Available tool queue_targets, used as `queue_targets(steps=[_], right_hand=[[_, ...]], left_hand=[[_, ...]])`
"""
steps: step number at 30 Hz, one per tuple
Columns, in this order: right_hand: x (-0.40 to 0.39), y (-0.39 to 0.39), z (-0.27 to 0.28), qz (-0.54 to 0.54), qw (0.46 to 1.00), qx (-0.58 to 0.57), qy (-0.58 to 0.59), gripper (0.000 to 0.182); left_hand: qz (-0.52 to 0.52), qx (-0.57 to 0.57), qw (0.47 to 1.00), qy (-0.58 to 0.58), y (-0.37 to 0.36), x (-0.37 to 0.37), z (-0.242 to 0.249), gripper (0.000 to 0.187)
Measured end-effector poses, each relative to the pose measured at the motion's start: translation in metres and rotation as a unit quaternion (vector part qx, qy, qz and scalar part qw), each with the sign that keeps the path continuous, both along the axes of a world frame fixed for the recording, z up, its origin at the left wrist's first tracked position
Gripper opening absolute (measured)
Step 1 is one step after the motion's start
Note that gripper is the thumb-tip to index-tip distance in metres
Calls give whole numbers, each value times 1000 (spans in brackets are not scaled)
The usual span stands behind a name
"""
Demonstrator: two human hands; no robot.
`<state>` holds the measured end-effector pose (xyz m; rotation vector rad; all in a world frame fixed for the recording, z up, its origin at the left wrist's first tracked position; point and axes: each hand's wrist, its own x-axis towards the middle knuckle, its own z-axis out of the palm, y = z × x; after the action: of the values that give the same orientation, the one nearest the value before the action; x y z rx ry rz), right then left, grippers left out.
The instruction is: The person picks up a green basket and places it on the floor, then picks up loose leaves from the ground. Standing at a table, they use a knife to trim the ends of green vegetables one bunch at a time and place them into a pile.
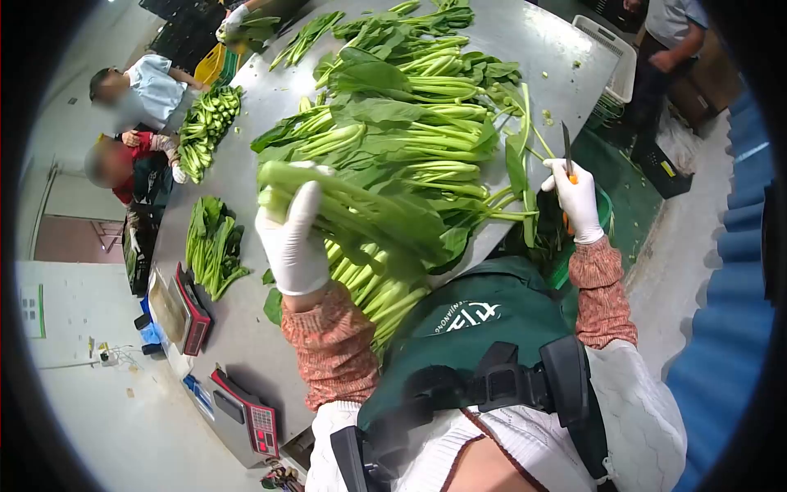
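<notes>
My left hand [292, 246], in a white glove, is closed around a bunch of leafy greens [361, 205] with pale green stems, raised above the metal table. Its cut ends lie by my fingers and its leaves point to the right. In my gloved right hand [579, 201] is a knife [566, 146] with an orange handle, its blade pointing up and away from me. Beside the knife, a few loose stems and leaves [518, 160] hang over the table's edge. Under and beyond the held bunch lies a long pile of the same greens [426, 135].
Two red scales [193, 307] [261, 422] stand along the left side of the metal table [283, 98]. A smaller heap of greens [215, 246] lies near them. Co-workers [160, 90] are at the far left, another person [672, 41] at the upper right. A white basket [611, 49] and black crate [660, 168] stand right.
</notes>
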<state>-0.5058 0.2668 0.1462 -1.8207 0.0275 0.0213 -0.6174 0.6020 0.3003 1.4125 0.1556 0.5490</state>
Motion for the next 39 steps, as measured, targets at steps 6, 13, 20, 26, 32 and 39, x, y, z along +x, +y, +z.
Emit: queue_targets(steps=[6, 13, 20, 26, 32, 39], right_hand=[[15, 53, -8, 113, 993, -1, -31, 21], [34, 91, -14, 188, 982, -22, -28, 21], [42, 109, -10, 234, 972, 7, -31, 20], [56, 127, -3, 256, 966, 11, -16, 20], [89, 224, 6, 299, 921, -145, -201, 17], [145, 348, -21, 361, 809, -401, -234, 25]], left_hand=[[66, -211, 971, -94, 58, -23, -14, 29], [167, -315, 928, -110, 87, -42, -22, 30], [177, -431, 873, -142, 112, -48, -41, 34], [178, -390, 892, -140, 125, -58, -46, 38], [237, -297, 907, -180, 117, -69, -20, 37], [244, -236, 921, -190, 134, -80, -20, 32]])
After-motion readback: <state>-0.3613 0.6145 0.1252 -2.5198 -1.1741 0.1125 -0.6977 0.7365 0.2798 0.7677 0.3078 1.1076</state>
